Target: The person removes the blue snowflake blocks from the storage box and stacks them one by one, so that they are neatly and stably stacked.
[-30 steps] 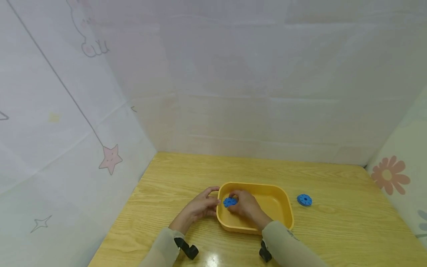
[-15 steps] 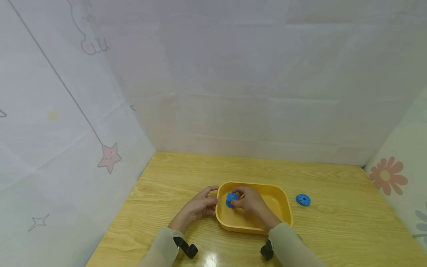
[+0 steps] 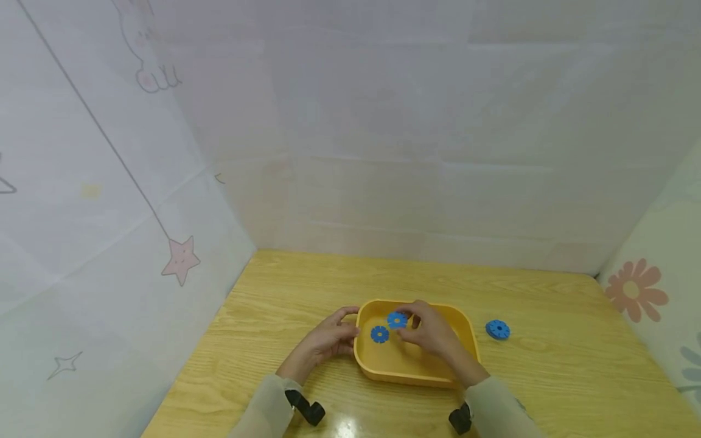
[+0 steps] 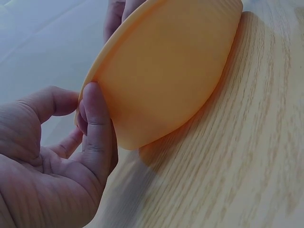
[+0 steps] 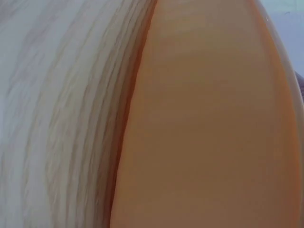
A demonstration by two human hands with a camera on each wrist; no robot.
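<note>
A yellow plastic tray with rounded corners and raised sides stands on the wooden table. My left hand grips its left wall, the thumb at the rim; in the left wrist view the fingers of the left hand lie against the outside of the tray wall. Over the tray, my right hand pinches a blue notched snowflake disc between thumb and fingers. Below and left of it, another blue disc lies flat on the tray floor. The right wrist view shows only the tray's outer wall and table.
To the right of the tray, more blue discs lie on the wooden table, apparently stacked; their number cannot be told. White printed sheets hang behind and at both sides of the table.
My right hand has lifted a blue disc and moved right with it, separating it from the disc now seen on the tray floor. The left hand and tray stay almost where they were.
</note>
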